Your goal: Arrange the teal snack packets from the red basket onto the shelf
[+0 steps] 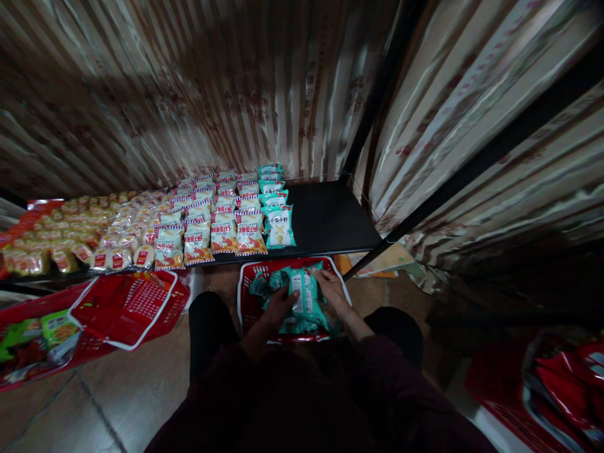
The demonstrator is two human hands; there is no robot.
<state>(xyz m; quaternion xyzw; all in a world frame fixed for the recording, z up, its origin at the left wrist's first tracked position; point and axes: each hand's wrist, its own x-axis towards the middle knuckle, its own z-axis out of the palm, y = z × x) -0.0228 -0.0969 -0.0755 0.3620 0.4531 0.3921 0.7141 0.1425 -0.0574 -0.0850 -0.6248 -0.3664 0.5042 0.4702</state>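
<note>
Between my two hands is a teal snack bag (303,294), its printed back facing up, above a red shopping basket (243,290). My left hand (279,307) grips the bag's left side, thumb on its face. At the upper right edge, my right hand (331,289) has its fingers closed on the same bag. More teal bags (264,283) lie in the basket under and beside it. On the black shelf (333,217) just beyond, similar teal bags (280,228) stand in a row running back.
Left of the teal row are rows of white-and-orange snack bags (250,233), then round wrapped snacks (119,258). Red baskets (127,308) sit on the floor at left, another red basket (500,377) at right. A black shelf post (401,226) slants up beside the shelf; pleated curtains (212,82) hang behind.
</note>
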